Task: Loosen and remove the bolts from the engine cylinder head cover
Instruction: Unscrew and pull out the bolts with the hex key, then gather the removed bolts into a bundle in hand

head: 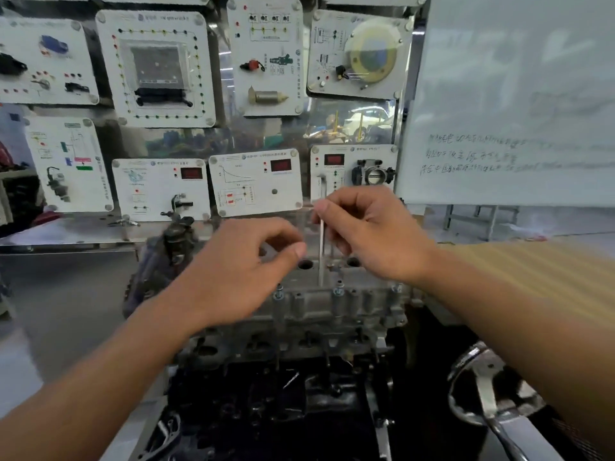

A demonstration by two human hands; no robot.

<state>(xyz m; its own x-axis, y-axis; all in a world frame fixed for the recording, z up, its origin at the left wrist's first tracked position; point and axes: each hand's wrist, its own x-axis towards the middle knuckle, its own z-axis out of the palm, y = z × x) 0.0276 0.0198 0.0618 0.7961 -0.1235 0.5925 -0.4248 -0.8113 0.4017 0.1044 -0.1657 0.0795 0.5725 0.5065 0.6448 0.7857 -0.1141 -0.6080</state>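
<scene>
The grey cylinder head cover (309,304) tops the engine at centre. My right hand (369,234) pinches the upper end of a long thin bolt (321,254) that stands upright, its lower end at the cover. My left hand (239,264) hovers over the cover's left part with fingers loosely curled and thumb near the forefinger; I see nothing in it. Two raised bolts (278,293) (338,289) with washers stand along the cover's near edge. Round plug holes (305,264) open in the top.
A board of white training panels (256,181) with sensors and red displays stands right behind the engine. A whiteboard (512,128) with handwriting is at the right. A chrome handwheel (482,394) of the stand juts out at the lower right. Dark engine block (266,410) below.
</scene>
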